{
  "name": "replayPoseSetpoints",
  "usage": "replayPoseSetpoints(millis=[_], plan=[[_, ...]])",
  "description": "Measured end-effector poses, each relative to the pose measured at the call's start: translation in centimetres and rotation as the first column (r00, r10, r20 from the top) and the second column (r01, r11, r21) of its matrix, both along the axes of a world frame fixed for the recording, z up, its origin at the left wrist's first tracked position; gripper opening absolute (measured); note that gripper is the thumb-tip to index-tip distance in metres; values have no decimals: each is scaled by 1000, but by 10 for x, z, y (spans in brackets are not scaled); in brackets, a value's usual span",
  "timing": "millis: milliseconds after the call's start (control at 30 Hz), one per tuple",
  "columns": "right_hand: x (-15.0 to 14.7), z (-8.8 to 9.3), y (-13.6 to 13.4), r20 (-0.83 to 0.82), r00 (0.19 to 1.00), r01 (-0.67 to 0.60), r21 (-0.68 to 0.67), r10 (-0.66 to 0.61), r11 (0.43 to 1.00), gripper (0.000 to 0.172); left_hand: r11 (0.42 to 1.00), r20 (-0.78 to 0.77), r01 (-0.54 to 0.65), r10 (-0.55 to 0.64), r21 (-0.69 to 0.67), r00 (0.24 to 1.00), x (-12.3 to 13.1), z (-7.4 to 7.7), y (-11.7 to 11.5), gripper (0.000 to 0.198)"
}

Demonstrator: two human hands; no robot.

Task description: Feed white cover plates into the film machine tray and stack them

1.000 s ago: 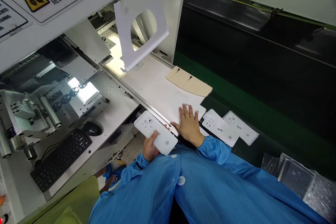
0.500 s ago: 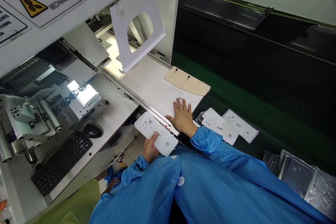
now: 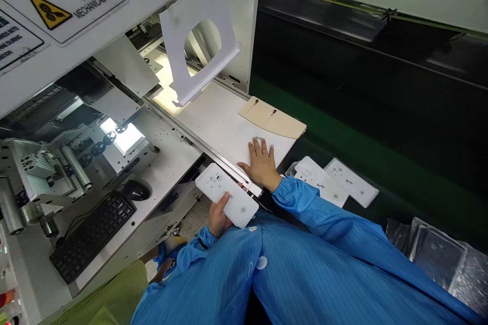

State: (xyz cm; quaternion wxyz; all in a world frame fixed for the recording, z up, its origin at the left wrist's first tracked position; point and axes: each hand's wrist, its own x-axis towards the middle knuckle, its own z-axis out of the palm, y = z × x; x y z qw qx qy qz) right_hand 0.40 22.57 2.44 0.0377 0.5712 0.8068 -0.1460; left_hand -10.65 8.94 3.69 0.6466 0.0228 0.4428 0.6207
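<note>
My left hand (image 3: 218, 216) grips a white phone-shaped sheet (image 3: 229, 194), its thumb on top. The sheet has rounded corners, a cluster of round camera marks at its far end and small dark print. My right hand (image 3: 263, 163) lies flat on the white feed surface (image 3: 213, 117) of a machine, fingers spread. Small printed marks (image 3: 258, 138) show at its fingertips, seemingly on a white piece under the palm; its outline is mostly hidden. Just beyond the fingers a beige board (image 3: 272, 118) with two small screws sits on the feed surface.
Similar white sheets (image 3: 353, 183) lie on the dark surface to the right. Clear plastic packs (image 3: 438, 254) are at lower right. A keyboard (image 3: 93, 236) and a mouse (image 3: 136, 190) rest on the left shelf. A white bracket (image 3: 202, 56) hangs over the machine opening.
My right hand has slid slightly forward and left on the feed surface, and the printed marks at its fingertips have shifted with it. My left hand keeps its hold on the sheet.
</note>
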Motion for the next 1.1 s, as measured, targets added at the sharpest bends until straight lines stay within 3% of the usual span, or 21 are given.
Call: replayPoseSetpoints(millis=[1100], plan=[[-19, 1, 5, -52, 998, 22, 8, -21, 1000, 80, 1000, -30, -6, 6, -12, 1000, 0, -2, 2, 58]])
